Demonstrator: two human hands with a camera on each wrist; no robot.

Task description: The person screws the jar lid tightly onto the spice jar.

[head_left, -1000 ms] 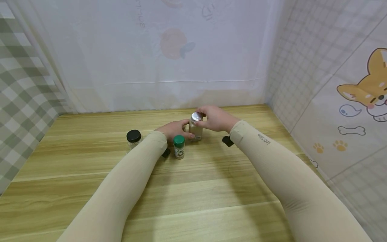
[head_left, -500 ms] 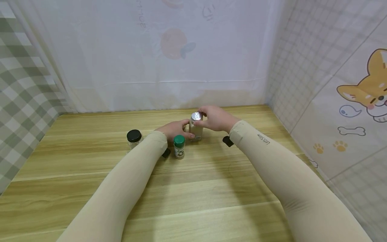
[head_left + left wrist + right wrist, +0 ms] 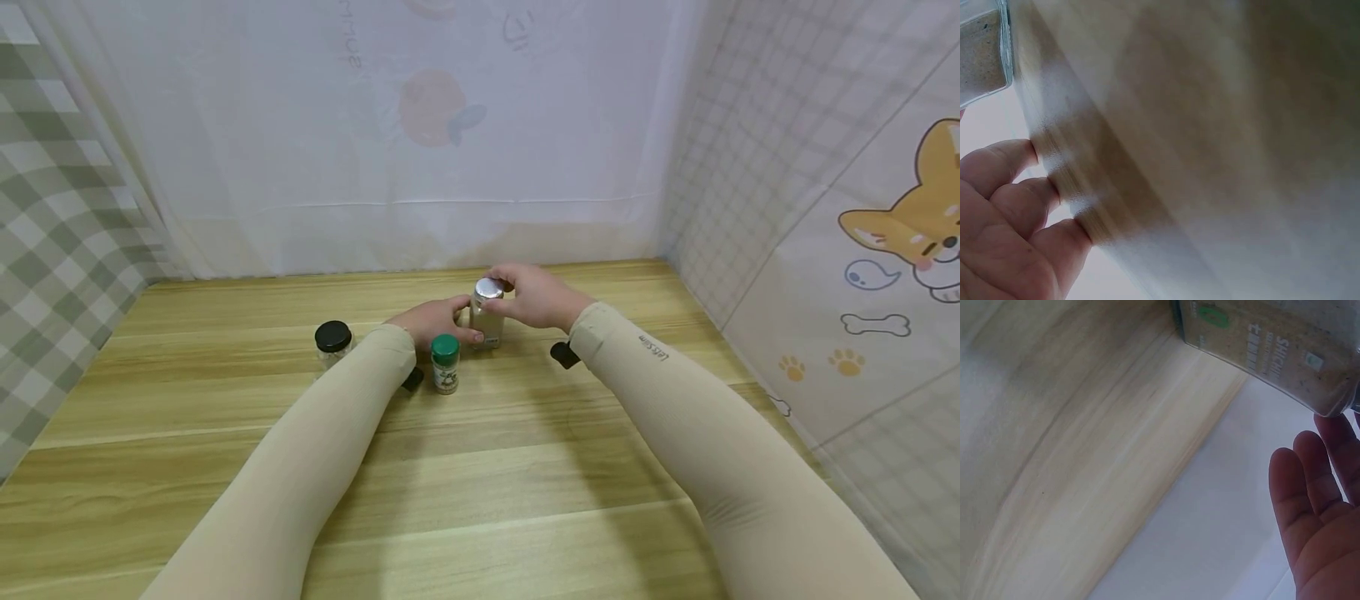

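Observation:
A glass spice jar (image 3: 487,328) with a silver lid (image 3: 489,288) stands upright toward the back of the table. My left hand (image 3: 431,323) holds its lower body between thumb and index finger. From the right, my right hand (image 3: 536,297) grips the jar's top by the lid, thumb in front and fingers behind. In the right wrist view, the jar's label (image 3: 1269,347) and brownish contents show above the loosely extended other fingers (image 3: 1288,487). Three other left fingers (image 3: 1063,247) rest their tips on the table in the left wrist view, beside the jar's corner (image 3: 985,59).
A small bottle with a green cap (image 3: 446,350) stands just in front of the left wrist. Farther left, a black-lidded jar (image 3: 333,337) is partly hidden by the left forearm. The wooden table (image 3: 480,500) meets a white curtain (image 3: 315,242) at the back.
Almost nothing differs. The right hand shifts very slightly at the lid, while the jar and left hand stay in place.

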